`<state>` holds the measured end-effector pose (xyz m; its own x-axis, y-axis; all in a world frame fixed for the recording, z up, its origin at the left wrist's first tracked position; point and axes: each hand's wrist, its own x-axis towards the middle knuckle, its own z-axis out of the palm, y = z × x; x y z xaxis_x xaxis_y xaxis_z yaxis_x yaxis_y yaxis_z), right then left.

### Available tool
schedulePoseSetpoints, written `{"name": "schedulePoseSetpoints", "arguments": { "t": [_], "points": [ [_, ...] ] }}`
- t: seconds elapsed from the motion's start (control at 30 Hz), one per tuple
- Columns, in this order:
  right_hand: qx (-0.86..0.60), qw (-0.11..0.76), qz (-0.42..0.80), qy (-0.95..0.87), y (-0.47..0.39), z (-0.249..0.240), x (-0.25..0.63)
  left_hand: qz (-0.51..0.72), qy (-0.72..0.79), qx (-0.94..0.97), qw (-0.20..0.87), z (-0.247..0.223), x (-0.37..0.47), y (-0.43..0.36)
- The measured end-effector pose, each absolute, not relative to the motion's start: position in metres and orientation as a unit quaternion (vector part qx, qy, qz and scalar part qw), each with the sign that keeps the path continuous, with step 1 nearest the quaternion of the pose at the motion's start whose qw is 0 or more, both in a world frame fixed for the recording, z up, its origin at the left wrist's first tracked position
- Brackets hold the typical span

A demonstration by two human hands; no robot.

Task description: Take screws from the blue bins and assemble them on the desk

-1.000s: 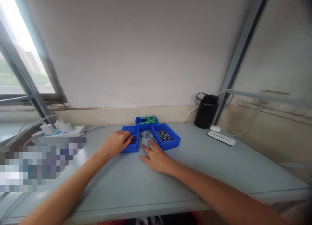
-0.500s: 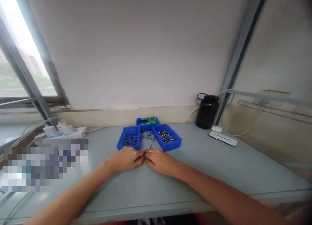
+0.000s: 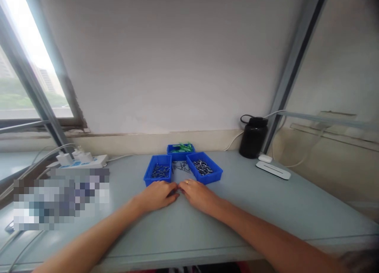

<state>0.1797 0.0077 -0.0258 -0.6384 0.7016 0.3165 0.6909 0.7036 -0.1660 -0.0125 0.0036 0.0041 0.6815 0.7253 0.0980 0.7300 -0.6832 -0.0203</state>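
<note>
My left hand and my right hand, which wears a ring, meet on the table just in front of the blue bins. The fingers of both are closed at the tips, with a small gap between the hands. Something small and thin may be between them, but fingers hide it. Beyond my left hand is a blue bin of slim dark metal pins. Past my right hand, another blue bin holds shorter silvery metal pieces. Several loose thin pieces lie between the bins.
A third blue bin with green pieces stands by the wall. At the right are a black bottle, a small white case and a flat white device. A power strip with plugs and cables is at left, near a blurred-out area.
My hands have moved slightly apart at the fingertips. A thin dark piece that stuck up beyond my right fingers is no longer visible. The whole view has shifted a little.
</note>
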Motion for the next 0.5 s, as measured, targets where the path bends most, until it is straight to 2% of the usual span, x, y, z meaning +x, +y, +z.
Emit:
{"name": "schedulePoseSetpoints", "arguments": {
  "t": [0.3,0.5],
  "points": [
    [-0.370,0.235,0.137,-0.889,0.0033,-0.0148,0.1871,-0.049,-0.401,-0.915,0.004,0.0057,-0.0085,0.0005],
    [-0.348,0.237,0.137,-0.896,-0.0005,-0.0181,0.1869,-0.069,-0.356,-0.932,0.017,-0.0011,-0.0122,0.0056]
  ]
}}
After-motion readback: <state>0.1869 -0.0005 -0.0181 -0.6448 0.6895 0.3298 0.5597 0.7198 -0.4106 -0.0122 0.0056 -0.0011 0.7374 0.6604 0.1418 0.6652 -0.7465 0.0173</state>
